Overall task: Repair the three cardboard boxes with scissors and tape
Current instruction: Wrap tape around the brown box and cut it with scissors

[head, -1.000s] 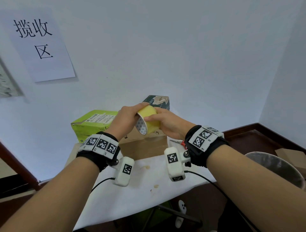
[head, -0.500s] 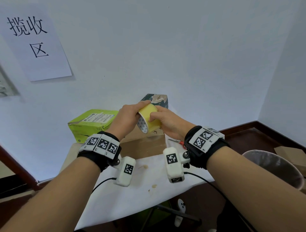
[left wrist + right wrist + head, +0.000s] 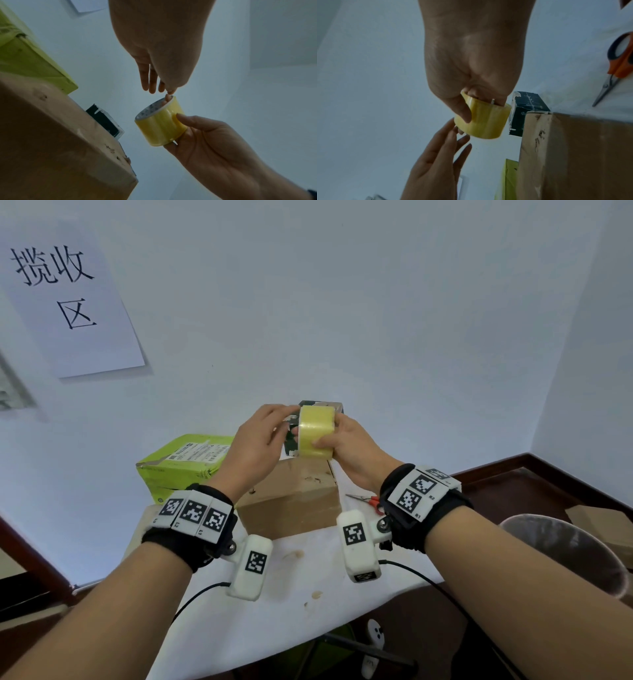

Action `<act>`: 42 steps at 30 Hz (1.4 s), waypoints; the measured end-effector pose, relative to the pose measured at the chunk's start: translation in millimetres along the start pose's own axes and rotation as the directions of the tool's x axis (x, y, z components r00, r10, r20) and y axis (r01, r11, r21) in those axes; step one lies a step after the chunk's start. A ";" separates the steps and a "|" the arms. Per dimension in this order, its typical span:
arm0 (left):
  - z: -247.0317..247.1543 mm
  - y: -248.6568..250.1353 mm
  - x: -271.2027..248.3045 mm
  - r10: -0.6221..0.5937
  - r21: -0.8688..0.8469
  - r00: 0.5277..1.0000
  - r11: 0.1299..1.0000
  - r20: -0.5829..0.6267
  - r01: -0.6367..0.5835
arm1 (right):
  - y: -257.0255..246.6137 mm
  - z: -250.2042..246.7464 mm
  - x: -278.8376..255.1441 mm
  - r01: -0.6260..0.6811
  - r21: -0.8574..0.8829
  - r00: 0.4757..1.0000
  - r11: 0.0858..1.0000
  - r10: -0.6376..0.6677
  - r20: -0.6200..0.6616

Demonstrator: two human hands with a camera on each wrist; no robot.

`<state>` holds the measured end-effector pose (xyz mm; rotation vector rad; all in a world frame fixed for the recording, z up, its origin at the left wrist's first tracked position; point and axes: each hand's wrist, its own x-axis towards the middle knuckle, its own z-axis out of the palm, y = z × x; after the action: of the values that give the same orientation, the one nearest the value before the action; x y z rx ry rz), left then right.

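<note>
My right hand [image 3: 344, 440] grips a roll of yellow tape [image 3: 315, 431] in the air above the boxes. Its thumb [image 3: 464, 115] lies on the outer band and its fingers go through the core. My left hand [image 3: 274, 426] reaches in from the left with straight fingers [image 3: 149, 83], their tips at the roll's upper rim. Below stand a brown cardboard box [image 3: 291, 498], a green box [image 3: 185, 463] to its left, and a small dark box [image 3: 323, 405] mostly hidden behind the tape. Orange-handled scissors [image 3: 368, 499] lie shut on the table right of the brown box.
A white-covered table [image 3: 308, 583] holds the boxes against the pale wall. A grey waste bin [image 3: 565, 553] stands on the floor at the right, with a cardboard piece [image 3: 603, 522] behind it. A paper sign [image 3: 68, 296] hangs on the wall, upper left.
The roll has been turned so that its outer band faces me instead of its open core. My left hand has loosened its hold, and its fingers are now straight at the rim.
</note>
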<state>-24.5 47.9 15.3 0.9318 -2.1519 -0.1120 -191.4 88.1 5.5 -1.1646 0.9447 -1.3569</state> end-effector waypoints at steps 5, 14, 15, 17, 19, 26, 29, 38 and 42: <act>7.2 4.7 5.2 0.107 0.081 0.994 0.991 0.024 -0.109 | 1.4 0.6 3.9 -0.003 -0.035 0.990 0.999 -0.002 -0.142; 14.2 12.2 5.9 0.233 0.267 0.969 0.942 -0.078 -0.205 | -6.1 -0.4 1.8 -0.012 -0.072 0.982 0.997 -0.002 -0.189; 14.0 13.6 6.4 0.239 0.269 0.967 0.941 -0.087 -0.208 | -5.8 -1.0 2.5 -0.013 -0.074 0.981 0.997 -0.001 -0.194; 13.6 16.1 7.1 0.225 0.260 0.970 0.946 -0.091 -0.195 | -5.1 -1.9 2.5 -0.013 -0.092 0.982 0.996 -0.004 -0.188; 13.7 15.6 8.1 0.199 0.255 0.977 0.951 -0.077 -0.174 | -3.0 -2.6 3.1 -0.011 -0.126 0.984 0.992 -0.012 -0.179; 10.5 26.2 12.0 -0.081 -0.039 0.996 0.996 0.021 0.082 | -1.8 -2.3 3.9 -0.057 -0.115 0.982 0.992 0.034 -0.188; 4.9 29.5 11.7 -0.193 -0.179 0.979 0.963 0.066 0.202 | -2.8 -5.0 4.3 -0.059 -0.033 0.982 0.998 0.052 -0.182; 11.0 7.9 9.4 -0.158 0.098 0.962 0.985 0.224 0.139 | 1.5 -3.0 -3.9 -0.135 -0.007 0.991 0.991 0.135 0.022; 11.1 6.2 6.7 -0.099 0.185 0.976 0.981 0.196 0.062 | -2.1 -2.1 -5.4 -0.158 -0.018 0.987 0.987 0.158 0.021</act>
<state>-38.6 45.7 13.9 1.1551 -2.3426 -0.0574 -194.1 93.6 6.4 -1.0911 1.0123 -1.2092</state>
